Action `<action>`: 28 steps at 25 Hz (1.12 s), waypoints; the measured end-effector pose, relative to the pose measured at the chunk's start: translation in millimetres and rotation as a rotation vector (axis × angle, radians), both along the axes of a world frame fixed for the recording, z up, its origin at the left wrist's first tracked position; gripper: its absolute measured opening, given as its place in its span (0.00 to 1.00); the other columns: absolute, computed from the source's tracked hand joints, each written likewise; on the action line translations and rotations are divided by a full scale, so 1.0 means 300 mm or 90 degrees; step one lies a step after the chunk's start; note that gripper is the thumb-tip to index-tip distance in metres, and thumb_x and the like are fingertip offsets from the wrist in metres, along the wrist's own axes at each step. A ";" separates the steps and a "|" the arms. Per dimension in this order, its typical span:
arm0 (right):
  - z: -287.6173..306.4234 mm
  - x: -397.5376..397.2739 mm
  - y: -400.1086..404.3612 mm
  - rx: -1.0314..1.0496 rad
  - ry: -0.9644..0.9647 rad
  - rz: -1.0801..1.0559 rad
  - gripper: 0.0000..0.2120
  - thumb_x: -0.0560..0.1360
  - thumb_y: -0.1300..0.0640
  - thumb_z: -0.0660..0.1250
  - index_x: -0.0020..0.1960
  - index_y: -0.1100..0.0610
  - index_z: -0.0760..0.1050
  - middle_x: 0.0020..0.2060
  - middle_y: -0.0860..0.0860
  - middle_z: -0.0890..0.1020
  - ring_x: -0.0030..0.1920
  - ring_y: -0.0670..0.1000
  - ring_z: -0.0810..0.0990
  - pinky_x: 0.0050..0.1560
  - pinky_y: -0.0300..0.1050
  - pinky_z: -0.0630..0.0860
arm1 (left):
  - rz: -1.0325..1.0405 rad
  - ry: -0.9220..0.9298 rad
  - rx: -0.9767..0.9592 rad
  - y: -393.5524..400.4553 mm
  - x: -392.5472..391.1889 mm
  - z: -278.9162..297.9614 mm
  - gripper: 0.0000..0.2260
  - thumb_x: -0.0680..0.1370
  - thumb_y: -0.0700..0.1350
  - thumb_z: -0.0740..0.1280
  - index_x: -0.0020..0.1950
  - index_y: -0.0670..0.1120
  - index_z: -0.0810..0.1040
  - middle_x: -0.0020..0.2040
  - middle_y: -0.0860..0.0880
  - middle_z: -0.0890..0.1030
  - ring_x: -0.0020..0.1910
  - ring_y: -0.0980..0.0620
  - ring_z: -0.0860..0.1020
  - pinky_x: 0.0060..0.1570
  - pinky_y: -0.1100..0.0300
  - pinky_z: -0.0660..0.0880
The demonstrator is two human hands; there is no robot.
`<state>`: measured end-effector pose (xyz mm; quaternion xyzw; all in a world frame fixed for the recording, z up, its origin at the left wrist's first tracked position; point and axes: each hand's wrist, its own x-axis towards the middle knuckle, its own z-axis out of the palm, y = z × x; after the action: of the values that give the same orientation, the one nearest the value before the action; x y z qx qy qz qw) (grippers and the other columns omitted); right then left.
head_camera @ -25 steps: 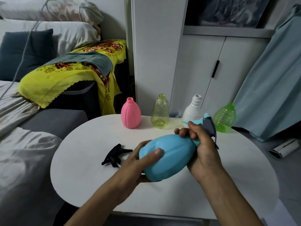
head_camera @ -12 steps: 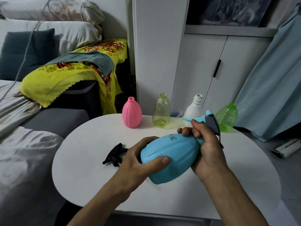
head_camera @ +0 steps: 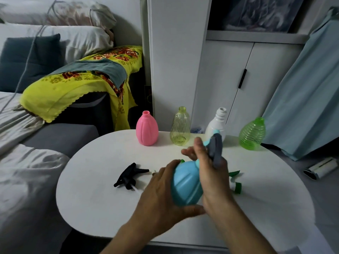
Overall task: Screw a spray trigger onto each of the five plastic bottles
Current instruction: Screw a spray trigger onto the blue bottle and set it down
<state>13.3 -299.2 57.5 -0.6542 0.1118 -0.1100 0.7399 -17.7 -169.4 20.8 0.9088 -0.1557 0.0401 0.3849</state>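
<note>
Head view: four capless bottles, pink (head_camera: 147,130), yellow (head_camera: 180,129), white (head_camera: 216,123) and green (head_camera: 252,134), stand empty. Left hand (head_camera: 161,197) cups the blue bottle (head_camera: 186,184), now upright; right hand (head_camera: 211,173) fingers wrap its trigger (head_camera: 215,149).

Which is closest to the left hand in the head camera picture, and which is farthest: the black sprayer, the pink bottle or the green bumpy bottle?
From the left hand:
1. Black sprayer, lying on the table just to the hand's left.
2. Pink bottle, standing at the table's back edge, left end of the row.
3. Green bumpy bottle, standing at the back on the far right.
</note>
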 end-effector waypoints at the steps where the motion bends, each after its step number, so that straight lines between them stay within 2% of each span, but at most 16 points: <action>1: -0.005 -0.014 0.022 -0.046 0.004 0.026 0.15 0.64 0.32 0.70 0.41 0.41 0.82 0.39 0.42 0.87 0.42 0.42 0.85 0.47 0.45 0.78 | 0.018 0.007 -0.055 -0.010 0.002 -0.009 0.48 0.55 0.73 0.74 0.70 0.60 0.62 0.63 0.62 0.75 0.58 0.62 0.75 0.58 0.60 0.76; 2: -0.008 -0.023 0.033 -0.079 0.023 0.073 0.18 0.62 0.32 0.73 0.45 0.41 0.81 0.42 0.41 0.86 0.43 0.41 0.84 0.46 0.43 0.79 | 0.035 0.026 -0.118 -0.011 0.013 -0.014 0.44 0.55 0.68 0.77 0.66 0.59 0.65 0.58 0.60 0.78 0.54 0.62 0.78 0.54 0.58 0.79; 4: -0.013 -0.030 0.040 -0.116 0.068 0.196 0.28 0.61 0.39 0.78 0.59 0.41 0.75 0.56 0.42 0.82 0.51 0.41 0.81 0.48 0.40 0.80 | 0.068 0.062 -0.242 0.028 0.062 -0.012 0.38 0.54 0.59 0.81 0.60 0.61 0.67 0.53 0.56 0.81 0.48 0.61 0.82 0.44 0.59 0.83; 6: -0.019 -0.035 0.040 -0.161 0.082 0.262 0.38 0.62 0.41 0.76 0.69 0.40 0.67 0.65 0.40 0.73 0.58 0.40 0.76 0.52 0.36 0.77 | 0.104 0.070 -0.350 0.118 0.148 0.014 0.37 0.54 0.55 0.83 0.57 0.64 0.68 0.52 0.55 0.81 0.46 0.60 0.83 0.36 0.61 0.82; 7: -0.025 -0.035 0.041 -0.181 0.077 0.272 0.37 0.62 0.40 0.74 0.69 0.38 0.66 0.66 0.39 0.71 0.61 0.40 0.72 0.56 0.38 0.74 | 0.131 0.058 -0.383 0.178 0.204 0.028 0.37 0.53 0.54 0.84 0.56 0.64 0.70 0.51 0.54 0.81 0.46 0.59 0.83 0.34 0.62 0.81; 9: -0.035 -0.033 0.044 -0.183 0.064 0.294 0.28 0.64 0.41 0.74 0.63 0.37 0.73 0.63 0.37 0.75 0.61 0.38 0.72 0.61 0.41 0.72 | 0.200 0.014 -0.398 0.313 0.325 0.048 0.37 0.52 0.55 0.83 0.58 0.59 0.73 0.52 0.52 0.81 0.47 0.54 0.83 0.34 0.62 0.80; 12: -0.046 -0.042 0.045 -0.256 0.031 0.344 0.16 0.65 0.43 0.73 0.52 0.38 0.78 0.49 0.38 0.83 0.52 0.32 0.77 0.52 0.33 0.75 | 0.294 -0.028 -0.358 0.493 0.472 0.013 0.39 0.51 0.57 0.81 0.60 0.54 0.74 0.53 0.50 0.81 0.48 0.52 0.82 0.35 0.64 0.78; 15: -0.063 -0.039 0.052 -0.490 -0.047 0.349 0.15 0.66 0.39 0.67 0.52 0.37 0.75 0.47 0.37 0.82 0.53 0.34 0.76 0.52 0.30 0.71 | 0.333 -0.046 -0.347 0.607 0.565 -0.083 0.36 0.55 0.54 0.82 0.60 0.58 0.73 0.52 0.54 0.80 0.48 0.54 0.81 0.34 0.66 0.78; 17: -0.068 -0.029 0.058 -0.656 -0.108 0.365 0.16 0.68 0.38 0.64 0.55 0.38 0.74 0.50 0.37 0.81 0.54 0.37 0.75 0.53 0.33 0.69 | 0.338 -0.063 -0.338 0.652 0.621 -0.133 0.33 0.59 0.50 0.83 0.58 0.64 0.71 0.53 0.57 0.77 0.49 0.56 0.79 0.36 0.64 0.79; 19: -0.084 -0.017 0.064 -0.777 -0.205 0.396 0.16 0.66 0.40 0.66 0.53 0.42 0.78 0.46 0.38 0.82 0.49 0.42 0.80 0.48 0.37 0.74 | 0.342 -0.070 -0.337 0.677 0.665 -0.167 0.32 0.60 0.48 0.83 0.53 0.70 0.70 0.53 0.59 0.75 0.50 0.57 0.78 0.38 0.63 0.78; 21: -0.102 -0.009 0.064 -0.809 -0.258 0.378 0.15 0.59 0.41 0.69 0.43 0.43 0.81 0.35 0.37 0.82 0.35 0.42 0.82 0.33 0.32 0.75 | 0.347 -0.058 -0.354 0.684 0.698 -0.198 0.33 0.61 0.48 0.83 0.51 0.73 0.68 0.54 0.59 0.75 0.51 0.57 0.78 0.39 0.63 0.77; 22: -0.105 -0.006 0.068 -0.816 -0.265 0.375 0.14 0.56 0.40 0.69 0.40 0.43 0.80 0.32 0.37 0.81 0.31 0.41 0.81 0.30 0.31 0.74 | 0.346 -0.053 -0.359 0.686 0.710 -0.213 0.33 0.61 0.47 0.83 0.51 0.74 0.68 0.54 0.59 0.75 0.51 0.58 0.78 0.40 0.63 0.76; 26: -0.112 -0.014 0.072 -0.844 -0.226 0.420 0.14 0.56 0.41 0.70 0.39 0.43 0.80 0.33 0.37 0.81 0.30 0.42 0.80 0.30 0.32 0.75 | 0.335 -0.035 -0.362 0.708 0.731 -0.243 0.36 0.62 0.47 0.83 0.61 0.65 0.68 0.56 0.59 0.76 0.53 0.57 0.78 0.39 0.66 0.77; 28: -0.108 -0.013 0.063 -0.841 -0.183 0.434 0.14 0.60 0.43 0.70 0.44 0.46 0.80 0.38 0.39 0.83 0.35 0.45 0.82 0.34 0.40 0.76 | 0.338 -0.028 -0.361 0.711 0.734 -0.239 0.37 0.61 0.49 0.83 0.61 0.65 0.67 0.56 0.59 0.75 0.53 0.56 0.78 0.39 0.67 0.77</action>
<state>9.5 -280.4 25.2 -0.9390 -0.2835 -0.0036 0.1946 202.5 44.0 -50.8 0.7741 0.0939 0.1993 0.5935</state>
